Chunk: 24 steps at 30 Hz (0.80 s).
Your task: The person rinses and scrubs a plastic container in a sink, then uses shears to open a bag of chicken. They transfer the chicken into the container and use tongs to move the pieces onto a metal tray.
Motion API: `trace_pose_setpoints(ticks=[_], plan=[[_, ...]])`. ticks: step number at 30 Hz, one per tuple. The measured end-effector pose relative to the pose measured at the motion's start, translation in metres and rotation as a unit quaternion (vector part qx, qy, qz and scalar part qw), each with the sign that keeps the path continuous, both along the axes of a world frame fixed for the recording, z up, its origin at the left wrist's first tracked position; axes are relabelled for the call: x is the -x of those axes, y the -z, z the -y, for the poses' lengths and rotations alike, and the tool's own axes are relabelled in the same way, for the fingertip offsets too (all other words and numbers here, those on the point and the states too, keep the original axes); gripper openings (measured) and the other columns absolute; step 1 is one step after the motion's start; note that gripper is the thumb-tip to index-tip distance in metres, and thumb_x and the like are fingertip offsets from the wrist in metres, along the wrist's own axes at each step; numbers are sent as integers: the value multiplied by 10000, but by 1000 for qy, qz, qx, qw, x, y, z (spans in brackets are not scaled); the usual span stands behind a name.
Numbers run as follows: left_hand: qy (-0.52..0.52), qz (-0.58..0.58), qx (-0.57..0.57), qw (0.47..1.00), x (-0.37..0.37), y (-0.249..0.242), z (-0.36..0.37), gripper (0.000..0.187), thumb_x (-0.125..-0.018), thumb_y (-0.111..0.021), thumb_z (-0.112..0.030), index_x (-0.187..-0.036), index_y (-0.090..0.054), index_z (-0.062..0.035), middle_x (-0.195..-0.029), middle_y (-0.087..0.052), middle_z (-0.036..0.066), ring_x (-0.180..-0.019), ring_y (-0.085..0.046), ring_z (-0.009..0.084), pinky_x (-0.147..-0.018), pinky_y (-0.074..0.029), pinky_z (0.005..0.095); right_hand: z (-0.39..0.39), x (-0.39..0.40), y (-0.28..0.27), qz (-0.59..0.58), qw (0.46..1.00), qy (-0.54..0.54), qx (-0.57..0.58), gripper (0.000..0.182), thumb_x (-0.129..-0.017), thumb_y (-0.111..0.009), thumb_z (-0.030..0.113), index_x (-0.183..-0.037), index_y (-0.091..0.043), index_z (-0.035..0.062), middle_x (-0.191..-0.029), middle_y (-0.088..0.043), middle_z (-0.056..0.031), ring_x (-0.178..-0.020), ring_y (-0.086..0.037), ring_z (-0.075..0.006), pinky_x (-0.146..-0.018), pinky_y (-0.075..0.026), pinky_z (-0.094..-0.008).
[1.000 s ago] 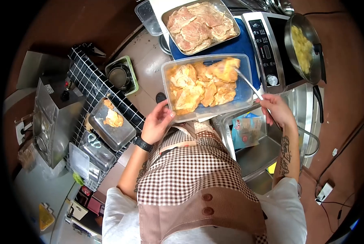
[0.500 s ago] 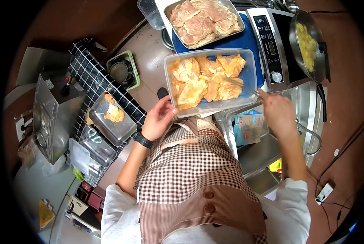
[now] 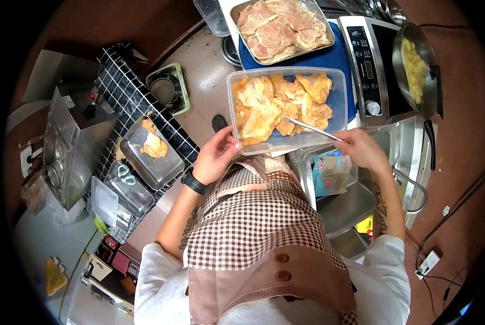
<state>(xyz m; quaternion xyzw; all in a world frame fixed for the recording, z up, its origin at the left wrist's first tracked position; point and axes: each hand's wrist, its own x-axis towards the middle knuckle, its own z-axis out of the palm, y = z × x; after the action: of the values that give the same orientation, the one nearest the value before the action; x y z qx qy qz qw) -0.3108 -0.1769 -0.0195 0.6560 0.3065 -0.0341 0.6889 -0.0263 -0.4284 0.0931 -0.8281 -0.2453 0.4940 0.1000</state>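
A clear plastic container point(image 3: 286, 147) of orange-coated raw meat pieces point(image 3: 259, 119) is in front of me. My left hand point(image 3: 218, 156) grips its near left corner, thumb on the rim. From the right, my right hand point(image 3: 361, 150) reaches to the near right corner, fingers closed round a slim metal utensil point(image 3: 313, 129). Its far tip rests at the meat in the middle of the container; which kind of utensil it is I cannot tell. Behind the container stands a metal tray point(image 3: 330, 44) heaped with paler raw meat slices point(image 3: 280, 27).
An induction cooker point(image 3: 369, 70) stands at the right, with a frying pan point(image 3: 431, 59) of yellow food. Below it is a steel sink point(image 3: 356, 200) holding a blue packet point(image 3: 329, 176). A wire rack point(image 3: 118, 81) at the left bears a metal tray point(image 3: 164, 176) with some orange-coated meat.
My right hand has moved slightly down, and the utensil now lies at a lower slant, pointing left across the meat. The meat pieces on the right have shifted. The whole view has shifted a little.
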Motion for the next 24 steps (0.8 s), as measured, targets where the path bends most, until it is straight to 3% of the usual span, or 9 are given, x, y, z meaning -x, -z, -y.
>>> trace_pose_setpoints(ticks=[2,3,6,10,13,16,19,22,24], plan=[[16,-6,-15,1000,-1,-5,-1,553,-932,-716,-187,-1392,-498,29,-972,-671,51,-845,-648,119,-805,-534,267,10,-6,-21,-57,992,103,47,260,-932,-621,133,-1159,-712,45,-767,-678,-75,-678,-620,-149,-625,-496,-312],[8,-10,-8,1000,0,-5,1,554,-932,-716,-188,-1393,-497,28,-974,-669,50,-846,-647,118,-805,-534,266,10,-5,-36,-20,994,100,37,241,-939,-628,124,-1142,-726,41,-718,-624,-23,-649,-545,-69,-556,-446,-266],[-2,-18,9,1000,-2,-5,3,544,-941,-702,-167,-1403,-489,25,-997,-652,43,-871,-631,113,-823,-525,260,20,-9,-62,-15,987,150,54,247,-935,-628,133,-1145,-728,50,-709,-624,-24,-634,-548,-78,-554,-446,-273],[8,-27,32,999,-2,-6,0,519,-960,-672,-121,-1419,-474,19,-1038,-615,32,-933,-601,103,-866,-503,249,26,-10,-66,85,995,2,48,311,-894,-657,182,-1153,-697,13,-848,-714,-168,-737,-669,-236,-710,-516,-338],[6,-23,52,998,-4,-4,-1,519,-961,-670,-118,-1422,-473,15,-1040,-604,27,-948,-593,100,-875,-497,247,13,-13,-33,70,995,-66,6,327,-880,-662,195,-1145,-689,5,-914,-705,-219,-803,-686,-297,-759,-520,-356],[6,-20,56,998,-3,-3,-1,520,-960,-671,-116,-1423,-472,13,-1036,-598,26,-948,-588,97,-872,-494,245,-8,-9,3,130,990,-59,-1,296,-885,-658,190,-1117,-704,12,-878,-717,-190,-764,-680,-251,-737,-520,-342],[5,-11,35,999,-2,-1,-1,543,-947,-692,-160,-1414,-478,17,-1000,-643,33,-894,-631,109,-839,-516,256,-21,-21,3,-57,996,39,57,273,-876,-669,184,-1090,-718,22,-837,-719,-159,-731,-663,-206,-723,-517,-327],[-1,-10,21,1000,-1,-1,2,554,-943,-701,-187,-1409,-483,19,-983,-668,37,-876,-659,117,-825,-527,264,-21,-31,-29,-30,992,22,117,269,-865,-677,176,-1084,-726,28,-802,-713,-133,-708,-643,-176,-712,-513,-316],[-6,-13,17,1000,0,-1,2,552,-945,-699,-191,-1407,-485,19,-978,-670,38,-879,-663,119,-825,-528,265,-10,-34,-33,3,998,-16,66,272,-853,-678,168,-1077,-728,22,-798,-709,-139,-706,-645,-188,-715,-514,-316]])
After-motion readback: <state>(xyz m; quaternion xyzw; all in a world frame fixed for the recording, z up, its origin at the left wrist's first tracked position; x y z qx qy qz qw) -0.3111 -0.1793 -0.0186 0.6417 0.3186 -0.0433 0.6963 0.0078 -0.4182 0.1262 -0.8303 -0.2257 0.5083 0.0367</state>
